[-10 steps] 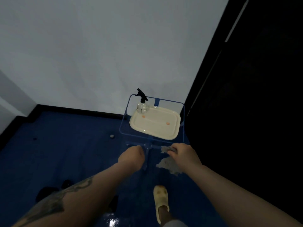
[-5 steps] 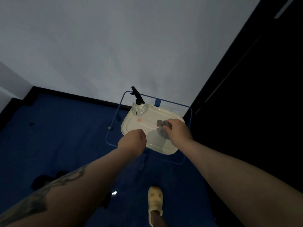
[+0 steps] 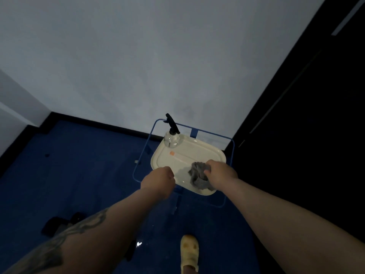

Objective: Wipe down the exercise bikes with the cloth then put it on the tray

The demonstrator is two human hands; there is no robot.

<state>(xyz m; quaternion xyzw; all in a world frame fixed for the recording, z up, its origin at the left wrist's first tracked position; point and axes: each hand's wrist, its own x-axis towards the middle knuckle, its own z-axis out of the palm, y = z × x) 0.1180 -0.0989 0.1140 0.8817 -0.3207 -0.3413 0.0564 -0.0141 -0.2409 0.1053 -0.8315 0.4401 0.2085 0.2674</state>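
The right hand [image 3: 221,173] holds the gray cloth [image 3: 198,177] in a bunch, with its fingers curled round the top of it. The cloth sits low over the near right corner of the cream tray [image 3: 199,151], and its bottom folds look like they touch the tray, though I cannot be sure. It is held there because the tray is where the cloth has to end up, so I think the wiping is done and the last step is nearly over. The left hand [image 3: 159,179] is a closed fist with nothing in it, at the near left edge of the tray; I cannot tell if it touches. A spray bottle [image 3: 171,138] stands at the far left corner, well away from the cloth. The tray rests on a blue wire stand [image 3: 233,155]. The hand only has to let go now.
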